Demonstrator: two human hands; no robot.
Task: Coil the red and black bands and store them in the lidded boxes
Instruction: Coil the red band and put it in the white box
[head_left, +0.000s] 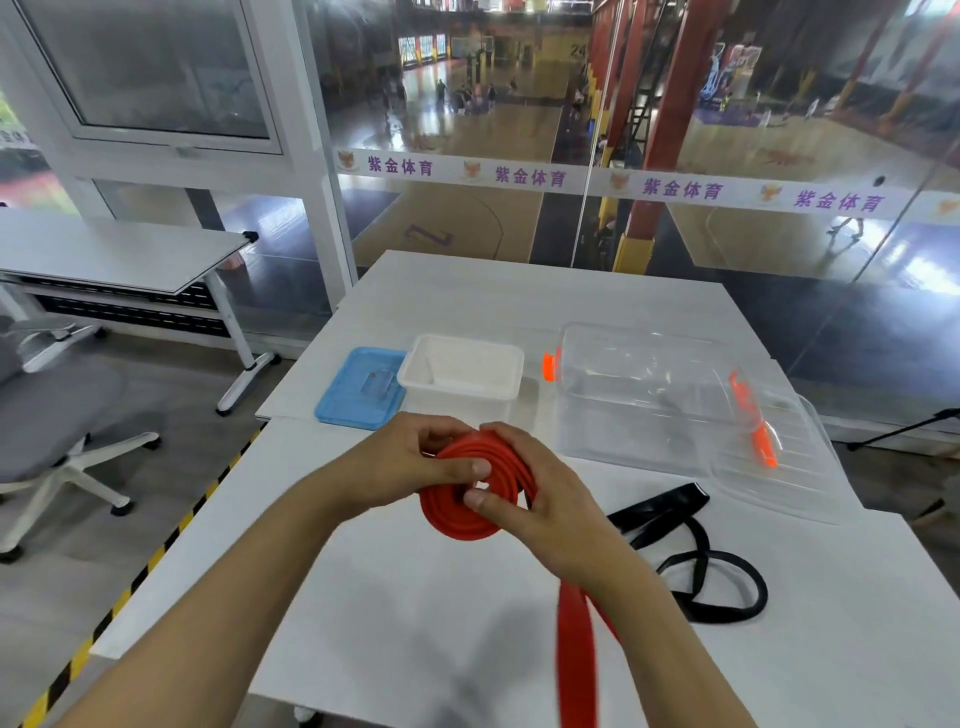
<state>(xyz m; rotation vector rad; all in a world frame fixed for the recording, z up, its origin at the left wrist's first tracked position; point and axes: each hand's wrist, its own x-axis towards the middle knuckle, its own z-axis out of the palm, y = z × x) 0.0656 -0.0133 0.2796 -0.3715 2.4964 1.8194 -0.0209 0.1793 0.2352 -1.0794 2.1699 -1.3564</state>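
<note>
A red band (457, 512) is partly wound into a flat coil above the middle of the white table (415, 597). My left hand (410, 460) grips the coil's left side, thumb across its top. My right hand (535, 493) holds the right side, thumb pressed at the coil's centre. The band's loose tail hangs down under my right wrist toward the near edge. The black band (696, 551) lies uncoiled in loops on the table to the right. Behind stand an open white box (462, 371) with its blue lid (358, 387) beside it, and a clear box (639, 384) with orange clips.
The clear box's lid (774, 457) leans at the table's right edge. A grey office chair (57, 415) and a second white table (114, 254) stand to the left. Yellow-black tape marks the floor along the table's left side. A glass wall runs behind.
</note>
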